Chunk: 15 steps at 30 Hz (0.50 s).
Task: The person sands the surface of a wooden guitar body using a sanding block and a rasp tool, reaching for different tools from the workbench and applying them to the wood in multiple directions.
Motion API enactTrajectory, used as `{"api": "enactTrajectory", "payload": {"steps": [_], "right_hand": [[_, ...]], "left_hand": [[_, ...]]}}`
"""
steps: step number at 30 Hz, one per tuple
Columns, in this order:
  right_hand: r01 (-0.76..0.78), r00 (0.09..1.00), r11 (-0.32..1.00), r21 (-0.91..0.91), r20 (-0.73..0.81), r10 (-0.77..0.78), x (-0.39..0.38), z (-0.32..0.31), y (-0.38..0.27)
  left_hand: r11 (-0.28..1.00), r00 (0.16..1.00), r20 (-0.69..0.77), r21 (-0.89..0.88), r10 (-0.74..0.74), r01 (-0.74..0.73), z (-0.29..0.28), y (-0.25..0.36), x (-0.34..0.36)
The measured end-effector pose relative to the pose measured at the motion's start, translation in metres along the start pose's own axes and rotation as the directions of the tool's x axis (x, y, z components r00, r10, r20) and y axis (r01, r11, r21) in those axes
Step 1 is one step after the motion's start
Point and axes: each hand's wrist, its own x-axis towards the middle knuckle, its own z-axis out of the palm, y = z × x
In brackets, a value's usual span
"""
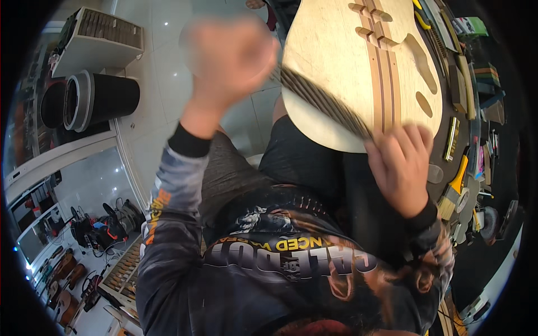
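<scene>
From the head camera I look down on an unfinished guitar body [342, 67] of pale wood, its centre striped with darker strips and cut with pickup pockets, lying on a dark counter [476, 263] at my upper right and overhanging the near edge above my lap. My left hand [230, 56] is raised and motion-blurred, closed in a fist around one end of a long dark ribbed strip [322, 101], apparently a rasp or file, that runs diagonally across the body's lower rim. My right hand [400, 165] rests at the strip's other end, palm down, fingers [417, 137] laid close together on the rim of the wood; whether they pinch the strip or only press on it I cannot tell. Just beside that hand on the counter lies a yellow-handled brush [455, 187], with assorted small tools scattered along the far right edge. To my left, on the pale tiled floor [162, 50], a black cylindrical bin [101, 98] lies on its side beside a white boxy unit [98, 42]. Lower left, cables and stringed instruments crowd the corner.
</scene>
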Motion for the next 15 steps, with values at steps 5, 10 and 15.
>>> {"api": "enactTrajectory", "payload": {"steps": [5,10,15], "right_hand": [[0.056,0.996,0.998,0.002,-0.07,-0.055,0.065,0.023,0.005],[0.003,0.998,1.0,0.002,0.055,-0.003,-0.02,-0.007,0.01],[0.053,0.998,0.998,0.015,0.013,-0.053,0.036,0.014,0.007]], "left_hand": [[0.995,0.994,-0.043,0.011,-0.102,0.103,0.004,-0.067,0.001],[0.992,0.998,-0.003,0.112,-0.064,0.064,-0.008,0.036,-0.022],[0.994,0.996,-0.058,0.08,-0.064,0.068,-0.007,-0.021,-0.009]]}}
